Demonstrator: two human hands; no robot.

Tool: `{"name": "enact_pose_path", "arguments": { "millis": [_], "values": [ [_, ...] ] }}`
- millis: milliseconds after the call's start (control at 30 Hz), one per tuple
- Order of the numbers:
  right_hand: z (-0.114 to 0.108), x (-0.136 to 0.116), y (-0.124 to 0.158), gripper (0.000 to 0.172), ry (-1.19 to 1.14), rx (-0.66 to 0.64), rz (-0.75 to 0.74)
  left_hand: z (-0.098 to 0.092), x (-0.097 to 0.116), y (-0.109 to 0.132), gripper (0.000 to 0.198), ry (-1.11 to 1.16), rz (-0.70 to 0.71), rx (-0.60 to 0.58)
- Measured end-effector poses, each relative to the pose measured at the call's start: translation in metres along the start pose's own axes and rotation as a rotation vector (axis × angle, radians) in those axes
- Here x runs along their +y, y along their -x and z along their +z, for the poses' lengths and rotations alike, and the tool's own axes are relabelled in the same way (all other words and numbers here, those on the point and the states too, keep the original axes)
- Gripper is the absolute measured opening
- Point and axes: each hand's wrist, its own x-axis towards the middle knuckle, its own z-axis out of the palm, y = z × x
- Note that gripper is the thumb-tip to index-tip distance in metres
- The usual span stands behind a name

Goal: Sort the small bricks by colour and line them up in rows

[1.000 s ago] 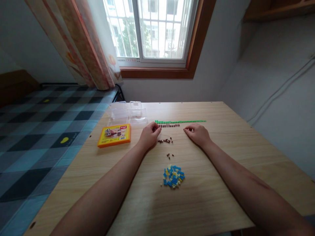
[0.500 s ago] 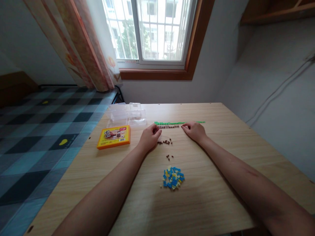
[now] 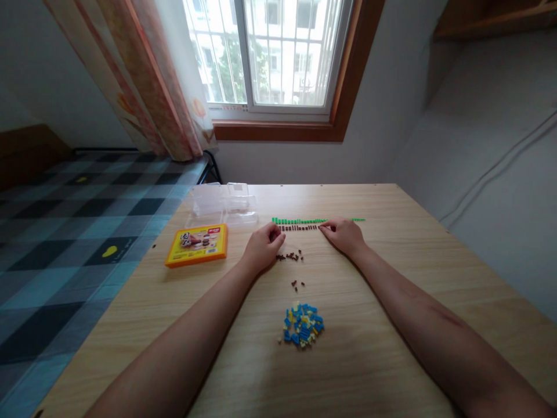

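My right hand pinches a small brown building brick at the right end of a row of brown bricks. Just behind that runs a longer row of green bricks, partly hidden by the right hand. My left hand rests on the table at the row's left end with its fingers curled; what they hold, if anything, is hidden. Loose brown bricks lie beside it, and a few more brown bricks lie nearer me. Closer still is a heap of blue and yellow bricks.
A yellow-orange box lies on the wooden table at the left. Behind it stand clear plastic cases with their lids up. A bed with a checked sheet adjoins the table's left side, and a window is beyond.
The right hand has moved slightly left, bringing its fingertips close against the end of the brown row. My left hand stays at about the same spot; the whole view has shifted a little.
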Motion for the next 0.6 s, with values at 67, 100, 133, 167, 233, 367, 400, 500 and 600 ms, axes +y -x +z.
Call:
{"name": "enact_pose_path", "arguments": {
  "millis": [67,100,133,167,233,367,400,500,600],
  "values": [
    [-0.0003,-0.0003,-0.0003,0.024,-0.001,0.0,-0.003,-0.0002,0.0002,0.0,0.018,-0.004,-0.004,-0.002],
    [-0.0003,-0.0003,-0.0004,0.025,-0.002,0.0,-0.005,-0.0002,0.0002,0.0,0.018,-0.007,-0.004,-0.001],
    [-0.0003,-0.0001,-0.0005,0.025,-0.003,0.001,-0.009,-0.0001,0.0,-0.0001,0.018,-0.009,-0.003,0.0],
    [-0.0001,0.0001,-0.0006,0.025,-0.004,0.002,-0.013,-0.0001,-0.0002,-0.0001,0.019,-0.01,-0.001,0.003],
    [0.0002,0.0005,-0.0008,0.025,-0.003,0.002,-0.018,-0.0001,-0.0007,-0.0003,0.019,-0.01,0.003,0.004],
    [0.0005,0.0,-0.0012,0.025,-0.001,-0.005,-0.009,-0.0003,-0.0017,-0.0009,0.018,-0.014,0.008,0.004],
    [0.0005,-0.0004,-0.0013,0.025,0.001,-0.007,-0.004,-0.0003,-0.0019,-0.0011,0.018,-0.017,0.01,0.005],
    [0.0002,-0.0018,-0.0014,0.026,0.009,-0.012,0.02,-0.0004,-0.0016,-0.0017,0.018,-0.028,0.007,0.004],
    [0.0,-0.0025,-0.0013,0.026,0.011,-0.013,0.03,-0.0005,-0.0008,-0.0018,0.019,-0.029,0.001,0.002]
  ]
}}
